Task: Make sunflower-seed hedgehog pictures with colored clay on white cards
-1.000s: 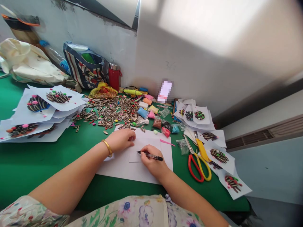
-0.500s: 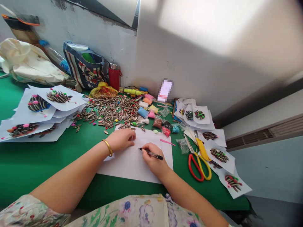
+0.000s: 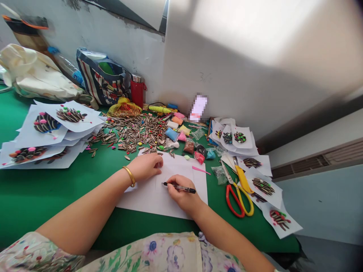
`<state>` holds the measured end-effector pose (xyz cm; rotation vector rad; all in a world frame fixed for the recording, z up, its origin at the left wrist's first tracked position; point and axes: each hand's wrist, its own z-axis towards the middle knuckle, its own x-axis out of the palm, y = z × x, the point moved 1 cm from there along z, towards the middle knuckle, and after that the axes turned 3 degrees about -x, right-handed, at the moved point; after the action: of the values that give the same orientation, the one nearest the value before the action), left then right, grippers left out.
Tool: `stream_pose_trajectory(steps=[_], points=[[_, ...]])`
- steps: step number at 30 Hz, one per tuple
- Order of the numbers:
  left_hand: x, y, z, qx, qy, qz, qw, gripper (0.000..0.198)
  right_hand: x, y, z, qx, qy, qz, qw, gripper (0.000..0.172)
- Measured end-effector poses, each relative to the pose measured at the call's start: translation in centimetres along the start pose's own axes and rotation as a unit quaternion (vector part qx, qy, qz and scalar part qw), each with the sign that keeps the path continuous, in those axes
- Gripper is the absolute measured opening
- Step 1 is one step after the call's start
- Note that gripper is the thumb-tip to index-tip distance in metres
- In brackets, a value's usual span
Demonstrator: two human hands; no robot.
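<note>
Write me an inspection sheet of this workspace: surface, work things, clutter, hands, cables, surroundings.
Surface: green tabletop.
Work things: white paper, black pen.
Clutter: striped seeds scattered beyond the paper; scissors to its right; decorated sheets on both sides.
Hands: left hand rests on the paper; right hand grips the pen.
Cables: thin dark cord, apparently looped, near the wall.
Surroundings: wall behind; red flask and striped bag at the back.

In front of me: pale wall [image 3: 147,53] with worn paint | above: bright patch of light [image 3: 241,26] | near me: green table [image 3: 62,181] | at my right: brown slatted vent [image 3: 310,165]
</note>
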<state>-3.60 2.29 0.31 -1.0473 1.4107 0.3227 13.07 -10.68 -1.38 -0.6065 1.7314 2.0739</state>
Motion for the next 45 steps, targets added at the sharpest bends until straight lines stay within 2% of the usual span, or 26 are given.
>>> stream_pose_trajectory(steps=[14, 28, 45], points=[[0.0, 0.0, 0.0, 0.000, 0.004, -0.004, 1.000, 0.018, -0.2, 0.5, 0.1, 0.011, -0.012, -0.027, 0.999, 0.011], [0.1, 0.1, 0.0, 0.003, 0.005, -0.004, 1.000, 0.018, -1.2, -0.4, 0.0, 0.033, -0.074, -0.047, 0.996, 0.012], [0.2, 0.2, 0.0, 0.002, -0.005, -0.006, 1.000, 0.017, -0.7, -0.7, 0.5, 0.033, -0.036, -0.012, 0.999, 0.014]])
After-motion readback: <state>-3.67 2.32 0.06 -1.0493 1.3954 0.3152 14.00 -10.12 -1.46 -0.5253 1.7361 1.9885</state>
